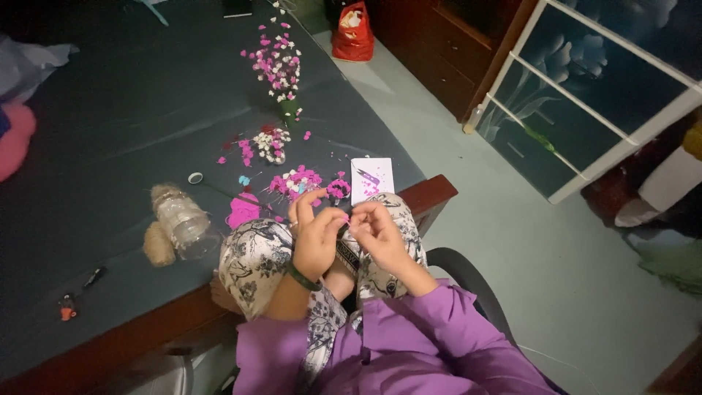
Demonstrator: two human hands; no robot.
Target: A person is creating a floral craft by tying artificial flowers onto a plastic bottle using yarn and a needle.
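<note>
**Closely pinching a tiny piece over the knees**

Now we are holding both hands together above our patterned knees, the left hand [316,232] and right hand [379,232] meeting fingertip to fingertip on something too small to make out; it is sitting right between the fingertips. By our judgement we are joining or twisting a small part of a flower. Pink and white blossoms [296,181] are lying just ahead on the table [110,132], beside a white card [371,178] and a clear jar [183,219]. Any next move is calling for a steady, fine pinch, since the piece is so small.
</note>
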